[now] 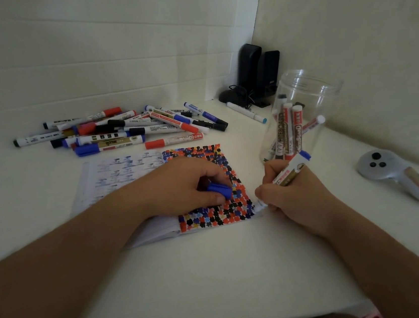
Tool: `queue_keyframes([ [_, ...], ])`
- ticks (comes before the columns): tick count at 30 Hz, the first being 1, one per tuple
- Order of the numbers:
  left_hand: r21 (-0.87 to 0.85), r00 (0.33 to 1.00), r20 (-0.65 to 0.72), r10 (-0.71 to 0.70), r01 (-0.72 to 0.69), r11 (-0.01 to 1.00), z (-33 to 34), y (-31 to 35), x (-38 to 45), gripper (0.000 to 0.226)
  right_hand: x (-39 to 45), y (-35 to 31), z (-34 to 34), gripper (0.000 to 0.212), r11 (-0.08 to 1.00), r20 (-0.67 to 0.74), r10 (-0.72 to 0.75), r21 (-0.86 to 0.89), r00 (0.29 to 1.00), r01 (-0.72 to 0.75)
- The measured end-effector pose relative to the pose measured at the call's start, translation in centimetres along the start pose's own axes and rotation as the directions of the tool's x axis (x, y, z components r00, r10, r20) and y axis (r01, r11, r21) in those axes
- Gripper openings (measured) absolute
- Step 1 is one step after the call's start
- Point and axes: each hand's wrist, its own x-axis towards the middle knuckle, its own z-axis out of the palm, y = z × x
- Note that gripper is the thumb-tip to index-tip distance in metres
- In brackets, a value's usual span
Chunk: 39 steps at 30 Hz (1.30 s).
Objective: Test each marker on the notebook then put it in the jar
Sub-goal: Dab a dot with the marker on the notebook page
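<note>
The right hand (291, 196) grips an uncapped blue whiteboard marker (288, 174), tip at the near right corner of the open dot-covered notebook (209, 211) for testing. The left hand (188, 185) steadies the page, holding the blue cap (220, 190). The clear plastic jar (302, 110) waits just beyond on the white counter (217, 276).

open notebook (204, 213) flat on table, right page packed with red, blue, black blots. uncapped marker (288, 174) slanted, tip at page's lower right corner. clear jar (302, 110) upright beyond, several markers inside. loose marker pile (125, 129) behind notebook.
</note>
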Motion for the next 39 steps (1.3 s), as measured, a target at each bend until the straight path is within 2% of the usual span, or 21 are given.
queue_keyframes([
  [3,-0.254,0.989,-0.098,-0.107,0.079,0.964,-0.7,-0.2,-0.3,0.03,0.8,-1.2,-0.6,0.025,0.96,0.011,0.022,0.279,1.0,-0.025],
  [5,-0.466,0.965,-0.194,-0.179,0.07,0.882,-1.2,-0.4,-0.4,0.032,1.7,-2.9,-0.9,0.025,0.926,0.048,-0.044,0.378,0.998,0.023],
  [8,-0.619,0.902,-0.302,-0.307,0.059,0.783,-1.6,-0.8,-0.6,0.037,3.8,-6.2,-0.6,0.015,0.897,0.088,-0.185,0.422,0.979,0.132],
  [10,-0.686,0.839,-0.358,-0.409,0.061,0.726,-1.7,-1.3,-0.4,0.043,5.5,-7.2,0.3,0.006,0.895,0.054,-0.198,0.417,0.979,0.158],
  [11,-0.71,0.806,-0.376,-0.457,0.066,0.701,-1.8,-1.4,-0.4,0.045,6.3,-7.2,1.0,0.007,0.9,0.037,-0.179,0.41,0.983,0.148],
  [13,-0.723,0.759,-0.4,-0.513,0.082,0.686,-2.0,-1.7,-0.3,0.045,7.3,-5.9,2.8,0.02,0.899,0.011,-0.113,0.427,0.993,0.098],
  [16,-0.738,0.723,-0.405,-0.56,0.103,0.667,-2.2,-1.9,-0.3,0.036,7.6,-3.4,4.8,0.022,0.892,-0.039,0.001,0.451,0.999,0.017],
  [19,-0.728,0.718,-0.395,-0.573,0.136,0.672,-1.9,-2.1,-0.1,0.029,7.5,-2.6,4.8,0.022,0.841,-0.071,0.084,0.54,0.994,-0.033],
  [22,-0.689,0.731,-0.395,-0.557,0.165,0.706,-1.8,-1.9,0.0,0.028,7.6,-2.8,4.3,0.017,0.771,-0.034,0.131,0.632,0.991,-0.08],
  [30,-0.636,0.769,-0.378,-0.515,0.188,0.748,-1.9,-1.6,-0.1,0.029,8.1,-2.4,4.4,0.011,0.754,-0.037,0.152,0.65,0.988,-0.092],
  [36,-0.582,0.785,-0.384,-0.487,0.203,0.787,-1.8,-1.9,-0.1,0.027,7.9,-2.4,4.6,0.013,0.809,-0.049,0.126,0.584,0.991,-0.074],
  [39,-0.631,0.79,-0.385,-0.478,0.153,0.761,-1.8,-1.9,-0.1,0.019,7.6,-2.4,4.6,0.013,0.834,-0.036,0.092,0.548,0.995,-0.057],
])
